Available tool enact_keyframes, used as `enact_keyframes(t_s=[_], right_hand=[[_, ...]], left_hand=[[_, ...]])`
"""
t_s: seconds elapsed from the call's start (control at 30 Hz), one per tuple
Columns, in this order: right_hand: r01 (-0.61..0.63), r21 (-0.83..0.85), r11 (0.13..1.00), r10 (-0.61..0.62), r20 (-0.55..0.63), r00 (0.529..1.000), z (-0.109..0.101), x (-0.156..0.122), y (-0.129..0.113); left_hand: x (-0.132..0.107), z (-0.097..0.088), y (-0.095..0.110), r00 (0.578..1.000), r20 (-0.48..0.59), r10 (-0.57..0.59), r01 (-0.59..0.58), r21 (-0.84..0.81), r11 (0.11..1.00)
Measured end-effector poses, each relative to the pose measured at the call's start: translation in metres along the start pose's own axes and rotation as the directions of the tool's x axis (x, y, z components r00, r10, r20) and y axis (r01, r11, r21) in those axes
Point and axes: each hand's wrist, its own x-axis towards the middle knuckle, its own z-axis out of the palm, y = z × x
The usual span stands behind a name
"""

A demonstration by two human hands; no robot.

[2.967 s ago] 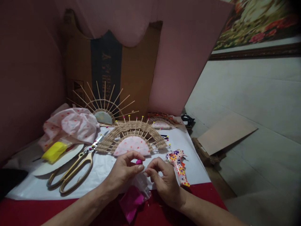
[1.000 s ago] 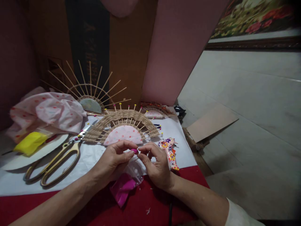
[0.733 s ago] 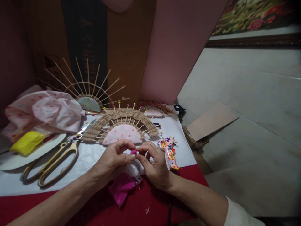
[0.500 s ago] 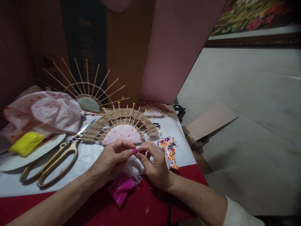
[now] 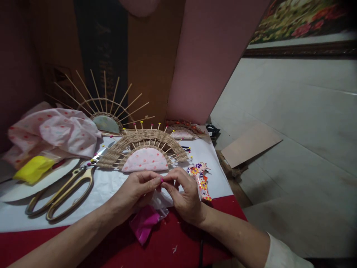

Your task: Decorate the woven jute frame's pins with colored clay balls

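Note:
My left hand (image 5: 136, 191) and my right hand (image 5: 185, 195) meet fingertip to fingertip over the table, both pinched on a tiny magenta bead (image 5: 161, 180). Under them lies a small clear plastic bag (image 5: 147, 219) with magenta material in it. Just beyond my fingers sits a half-round woven fan piece (image 5: 143, 150) with a pink dotted fabric centre and sticks tipped with coloured beads.
Gold-handled scissors (image 5: 60, 195) lie at the left on white paper (image 5: 111, 186). A flower-patterned glue gun (image 5: 200, 180) rests to the right of my hands. Pink dotted cloth (image 5: 55, 130), a yellow packet (image 5: 33, 168), two more stick fans (image 5: 107, 111) and a cardboard panel (image 5: 150, 56) stand behind.
The view shifted to the left and down since three seconds ago. My fingertips have closed tighter together on the magenta bead, which shows less now.

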Motion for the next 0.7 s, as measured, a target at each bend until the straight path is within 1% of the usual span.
enact_keyframes(t_s=[0.07,0.13,0.23,0.33,0.47,0.7], right_hand=[[-0.008,-0.002,1.000,0.008,0.011,1.000,-0.0004,0.0003,-0.0002],[0.015,0.005,1.000,-0.015,0.019,1.000,-0.0006,0.0010,-0.0007],[0.054,0.027,0.998,-0.053,-0.010,0.999,-0.0004,0.0023,-0.0014],[0.043,0.031,0.999,-0.042,-0.026,0.999,-0.0003,0.0027,-0.0015],[0.028,0.028,0.999,-0.028,-0.002,1.000,-0.0010,0.0022,-0.0007],[0.047,0.027,0.999,-0.046,-0.024,0.999,-0.0013,0.0029,-0.0008]], left_hand=[[-0.0003,-0.0003,0.0003,1.000,-0.006,0.001,-0.001,0.002,1.000],[0.0002,-0.0009,0.0003,1.000,-0.010,0.005,-0.005,0.006,1.000],[0.0009,-0.0017,-0.0002,1.000,0.008,0.007,-0.007,0.024,1.000],[0.0008,-0.0021,-0.0008,1.000,0.021,0.004,-0.005,0.038,0.999],[0.0015,-0.0028,-0.0022,1.000,0.001,0.021,-0.021,0.040,0.999],[0.0042,-0.0051,-0.0033,1.000,0.006,0.025,-0.025,0.021,0.999]])
